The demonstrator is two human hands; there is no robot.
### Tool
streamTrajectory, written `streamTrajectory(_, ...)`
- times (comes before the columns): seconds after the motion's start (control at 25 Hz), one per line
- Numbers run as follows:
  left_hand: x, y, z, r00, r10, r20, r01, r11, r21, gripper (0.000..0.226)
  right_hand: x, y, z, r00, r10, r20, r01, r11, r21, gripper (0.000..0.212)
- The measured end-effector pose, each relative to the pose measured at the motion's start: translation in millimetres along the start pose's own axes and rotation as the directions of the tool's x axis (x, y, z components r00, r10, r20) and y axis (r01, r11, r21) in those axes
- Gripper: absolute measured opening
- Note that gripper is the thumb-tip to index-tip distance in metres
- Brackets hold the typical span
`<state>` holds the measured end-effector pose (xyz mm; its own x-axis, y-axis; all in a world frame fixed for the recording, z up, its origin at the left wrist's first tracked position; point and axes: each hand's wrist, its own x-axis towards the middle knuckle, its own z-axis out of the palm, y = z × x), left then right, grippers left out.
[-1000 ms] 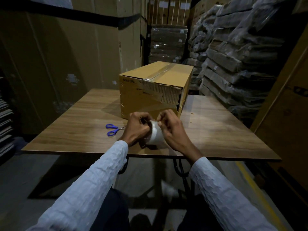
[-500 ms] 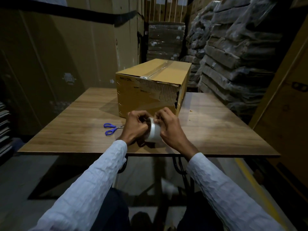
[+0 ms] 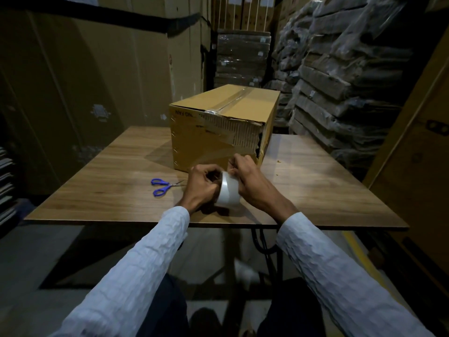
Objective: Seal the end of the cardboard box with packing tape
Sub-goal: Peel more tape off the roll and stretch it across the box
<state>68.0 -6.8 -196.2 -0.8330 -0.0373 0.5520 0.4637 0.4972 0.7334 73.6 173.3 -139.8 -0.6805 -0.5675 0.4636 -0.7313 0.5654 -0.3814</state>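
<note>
A long cardboard box (image 3: 209, 139) lies on the wooden table (image 3: 102, 188), its near end facing me with torn paper and a gap at its right corner. Clear tape runs along its top. Just in front of it I hold a roll of clear packing tape (image 3: 227, 192) upright. My left hand (image 3: 201, 186) grips the roll from the left, fingers curled into its core. My right hand (image 3: 250, 178) rests against the roll's right side, fingertips pinching at its top edge, where the tape's end appears to be.
Blue-handled scissors (image 3: 161, 186) lie on the table left of my left hand. Tall cardboard sheets stand at the left, wrapped stacks (image 3: 340, 76) at the right and back. The table's near edge is just under my wrists.
My hands and the roll stay in the same place before the box. The right fingertips have lifted slightly at the roll's top edge.
</note>
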Motion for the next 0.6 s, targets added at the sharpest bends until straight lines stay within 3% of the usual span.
streamTrajectory(0.24, 0.6, -7.1, -1.5, 0.998, -0.053, -0.014, 0.053, 0.998, -0.018, 0.016, 4.5, 6.2, -21.3, 0.993, -0.052, 0.104, 0.028, 0.976, 0.214, 0.013)
streamTrajectory(0.36, 0.1, -5.7, 0.0, 0.997, -0.07, 0.025, 0.07, 0.997, -0.016, 0.021, 7.2, 4.3, -16.7, 0.997, -0.06, 0.038, 0.05, 0.972, 0.228, 0.025)
streamTrajectory(0.6, -0.8, -7.0, 5.4, 0.992, -0.127, -0.007, 0.127, 0.992, 0.018, 0.021, 16.8, 7.7, -15.0, 0.999, -0.031, 0.019, 0.029, 0.992, 0.124, 0.02)
